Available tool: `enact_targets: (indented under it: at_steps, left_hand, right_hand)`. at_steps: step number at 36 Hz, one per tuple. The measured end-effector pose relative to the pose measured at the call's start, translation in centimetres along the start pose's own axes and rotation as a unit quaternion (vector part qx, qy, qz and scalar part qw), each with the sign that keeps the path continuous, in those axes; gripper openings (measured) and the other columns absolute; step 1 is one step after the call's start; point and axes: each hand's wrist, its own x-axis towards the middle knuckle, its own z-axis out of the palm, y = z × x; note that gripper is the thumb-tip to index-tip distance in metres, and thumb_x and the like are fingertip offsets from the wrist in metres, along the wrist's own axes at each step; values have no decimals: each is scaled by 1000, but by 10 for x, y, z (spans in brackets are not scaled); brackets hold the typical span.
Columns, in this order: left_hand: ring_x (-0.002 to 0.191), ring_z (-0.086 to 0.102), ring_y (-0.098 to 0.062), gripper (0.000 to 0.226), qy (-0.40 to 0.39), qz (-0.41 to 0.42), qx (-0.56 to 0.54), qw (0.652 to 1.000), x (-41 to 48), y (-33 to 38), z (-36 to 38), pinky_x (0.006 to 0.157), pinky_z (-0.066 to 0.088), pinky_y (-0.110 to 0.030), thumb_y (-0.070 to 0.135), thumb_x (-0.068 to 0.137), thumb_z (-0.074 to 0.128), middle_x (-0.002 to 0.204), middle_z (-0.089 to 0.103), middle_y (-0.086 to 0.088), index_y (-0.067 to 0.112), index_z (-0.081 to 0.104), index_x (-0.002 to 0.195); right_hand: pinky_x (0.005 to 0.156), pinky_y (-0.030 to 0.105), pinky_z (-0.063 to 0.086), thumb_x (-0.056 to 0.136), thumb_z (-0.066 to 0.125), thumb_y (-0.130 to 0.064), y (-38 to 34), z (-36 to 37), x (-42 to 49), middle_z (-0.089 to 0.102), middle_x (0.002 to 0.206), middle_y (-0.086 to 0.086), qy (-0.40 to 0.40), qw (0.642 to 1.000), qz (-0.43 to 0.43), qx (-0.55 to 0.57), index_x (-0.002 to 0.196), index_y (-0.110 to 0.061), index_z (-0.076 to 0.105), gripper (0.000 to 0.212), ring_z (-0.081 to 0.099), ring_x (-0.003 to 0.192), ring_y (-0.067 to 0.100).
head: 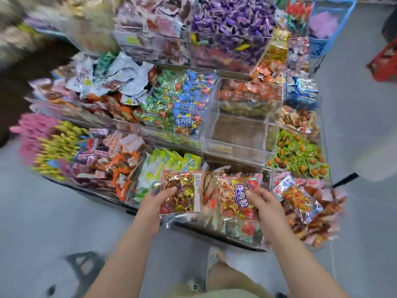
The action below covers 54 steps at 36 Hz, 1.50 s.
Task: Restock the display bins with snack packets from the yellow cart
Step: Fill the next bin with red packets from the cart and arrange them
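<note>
My left hand (156,201) grips a large clear bag of gold and red wrapped snacks (182,192), its barcode side up, above the front row of clear display bins. My right hand (263,202) holds a second snack bag (238,194) with a purple label, over the front bin (225,231) filled with red and gold packets. The two bags lie side by side at the near edge of the display. Further back, a clear acrylic bin (236,134) stands almost bare inside. The yellow cart is not in view.
Tiered clear bins hold several kinds of packets: green and blue ones (178,104), purple ones (227,24), green with orange (298,153). A red basket (384,61) and a blue basket (328,24) stand at the back right. Grey floor surrounds the display; a dark stool (86,265) is near left.
</note>
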Motion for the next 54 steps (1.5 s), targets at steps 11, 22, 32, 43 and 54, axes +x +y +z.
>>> enact_targets:
  at_steps: [11, 22, 32, 43, 54]
  left_hand:
    - [124, 48, -28, 129, 14, 68, 13, 998, 61, 69, 38, 112, 31, -46, 29, 43, 92, 139, 47, -13, 5, 21, 148]
    - [106, 62, -27, 109, 7, 79, 33, 996, 120, 124, 73, 90, 50, -40, 20, 54, 83, 130, 56, -15, 1, 27, 145]
    - [98, 62, -27, 92, -53, 48, 13, 997, 188, 207, 87, 74, 52, -34, 18, 63, 81, 113, 63, -10, 5, 37, 143]
    - [129, 46, -30, 127, -84, 38, 83, 992, 240, 233, 100, 110, 28, -57, 43, 43, 84, 141, 48, -10, 17, 21, 150]
    - [131, 44, -37, 153, -102, 4, 112, 988, 250, 233, 93, 110, 30, -59, 61, 13, 88, 147, 41, -16, 14, 30, 147]
  right_hand:
    - [66, 35, 56, 95, 53, -29, -81, 21, 91, 70, 96, 6, -19, 1000, -4, 2, 94, -21, 59, 10, 67, 81, 18]
    - [101, 34, 39, 72, 76, -6, -111, 36, 146, 28, 153, 4, -48, 992, 110, 38, 149, -20, 21, 95, 41, 129, 21]
    - [71, 15, 45, 66, 84, -13, -161, 73, 215, 60, 103, -2, 75, 966, -78, -236, 105, -26, 55, 50, 58, 89, 12]
    - [52, 21, 39, 69, 75, 1, -165, 118, 326, 59, 80, 3, 95, 922, -79, -366, 83, -19, 58, 29, 54, 72, 18]
    - [82, 25, 39, 67, 83, -13, -121, 125, 374, 48, 115, 14, 228, 922, -73, -305, 116, -10, 48, 61, 51, 92, 24]
